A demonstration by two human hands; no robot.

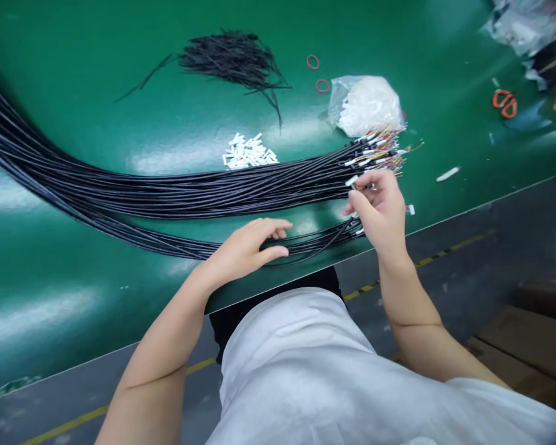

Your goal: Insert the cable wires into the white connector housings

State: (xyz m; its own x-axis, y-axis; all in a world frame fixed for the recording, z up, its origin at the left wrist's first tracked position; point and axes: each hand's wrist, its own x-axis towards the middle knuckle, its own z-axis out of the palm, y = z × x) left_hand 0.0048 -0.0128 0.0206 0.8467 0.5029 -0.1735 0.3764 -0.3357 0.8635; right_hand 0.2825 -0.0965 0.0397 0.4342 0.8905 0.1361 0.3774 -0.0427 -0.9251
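My right hand [377,207] is closed in a pinch on a small white connector [352,181] with a bit of coloured wire, above the wire ends. Over the smaller bundle of black cables [310,243], near the table edge, my left hand [254,246] has its fingers apart; whether it touches the cables I cannot tell. The larger bundle of black cables [189,194] runs behind both hands, ending in stripped coloured wires [384,148] with white sleeves. Another white connector [410,210] sticks out to the right of my right hand.
Behind the cables lie a pile of small white pieces [249,152], a heap of thin black strips [231,57], and a clear bag of white parts [368,105]. Two red rings [322,86], orange-handled scissors [505,103] and a white stick [448,174] also lie on the green table [88,123].
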